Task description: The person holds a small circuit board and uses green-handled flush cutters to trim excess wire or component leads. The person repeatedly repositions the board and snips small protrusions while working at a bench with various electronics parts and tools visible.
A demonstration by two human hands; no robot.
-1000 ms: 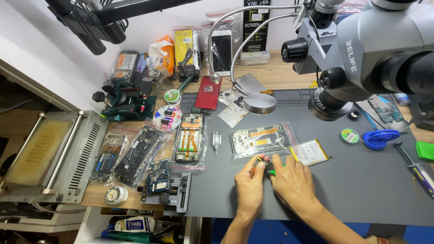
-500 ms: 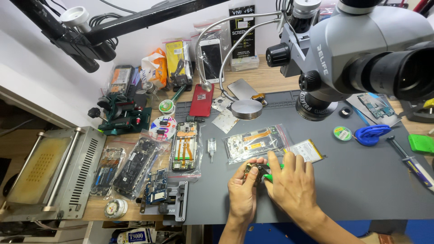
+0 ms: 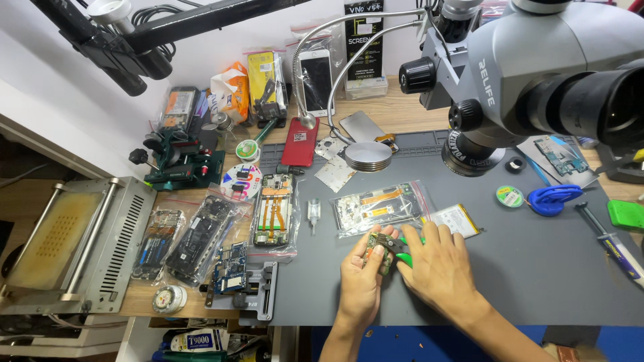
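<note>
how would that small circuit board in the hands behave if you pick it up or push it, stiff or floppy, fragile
The small circuit board, pinched in the left hand, looks flat and unbent, so probably stiff. It seems thin and small, so likely light and easy to slide on the grey mat. Its exposed parts suggest it is fragile; the right hand works at it with a green-handled tool.

circuit board point(image 3: 380, 245) on mat point(image 3: 537, 268), bagged parts point(image 3: 379, 206) behind, microscope point(image 3: 537, 67) right

A matt grey rubbery mat point(image 3: 510, 268) covers the wooden bench point(image 3: 402, 121), under glossy clear plastic bags point(image 3: 379, 208).
</note>
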